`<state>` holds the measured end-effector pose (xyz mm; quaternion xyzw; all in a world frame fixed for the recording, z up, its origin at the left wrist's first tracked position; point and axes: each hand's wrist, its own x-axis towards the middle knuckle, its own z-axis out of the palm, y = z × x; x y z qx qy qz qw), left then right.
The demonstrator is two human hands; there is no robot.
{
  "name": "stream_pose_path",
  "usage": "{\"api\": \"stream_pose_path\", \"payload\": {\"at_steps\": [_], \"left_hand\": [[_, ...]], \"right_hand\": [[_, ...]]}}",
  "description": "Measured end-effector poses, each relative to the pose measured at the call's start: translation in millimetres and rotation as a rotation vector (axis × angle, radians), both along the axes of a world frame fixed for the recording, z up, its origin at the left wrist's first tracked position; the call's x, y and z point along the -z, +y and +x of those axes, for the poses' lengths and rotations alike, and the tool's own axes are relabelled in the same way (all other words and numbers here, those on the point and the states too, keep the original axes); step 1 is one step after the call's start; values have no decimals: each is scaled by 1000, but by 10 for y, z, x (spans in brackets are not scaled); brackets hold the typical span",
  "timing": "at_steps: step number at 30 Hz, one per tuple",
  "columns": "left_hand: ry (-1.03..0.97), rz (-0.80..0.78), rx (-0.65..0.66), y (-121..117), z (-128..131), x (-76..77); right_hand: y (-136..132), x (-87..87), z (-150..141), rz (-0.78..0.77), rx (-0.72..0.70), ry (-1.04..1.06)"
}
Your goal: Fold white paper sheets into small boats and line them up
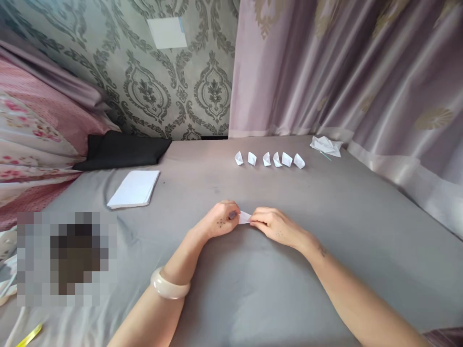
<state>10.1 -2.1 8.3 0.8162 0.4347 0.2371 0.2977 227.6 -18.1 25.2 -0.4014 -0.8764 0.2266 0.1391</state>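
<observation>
Between my two hands is a small folded piece of white paper (245, 218), held just above or on the grey sheet. My left hand (222, 219) is closed, its thumb and fingers pinching the left end of the paper. At the right end, the fingertips of my right hand (278, 225) pinch the paper's pointed corner. The fingers cover part of the folds. Beyond my hands stands a row of several small folded white paper boats (266, 159).
A stack of white paper (133, 189) lies at left, with a black cloth (125, 149) behind it. Crumpled white paper (326, 145) and a thin greenish stick (325, 156) lie at the far right. Curtains (289, 72) hang behind. A yellow strip (29, 336) is at lower left.
</observation>
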Motion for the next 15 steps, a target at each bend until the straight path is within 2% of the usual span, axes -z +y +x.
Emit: {"api": "stream_pose_path", "payload": {"at_steps": [2,4,7,9,11,15], "left_hand": [[-115,-45,-105,81,-65,-1],[-289,-83,-282,168,-148,2],[-481,-164,-605,273,-274,34],[-526,-238,-742,313,-336,69],[-533,-277,-776,333,-372,104],[-511,-267,-755,352,-383,155]], "right_hand": [[85,-14,-119,21,33,-3],[230,-37,-269,54,91,-13],[548,-46,-522,106,293,-54],[792,-15,-692,129,365,-63],[1027,41,-851,125,430,-83],[1400,149,-1119,88,569,-125]]}}
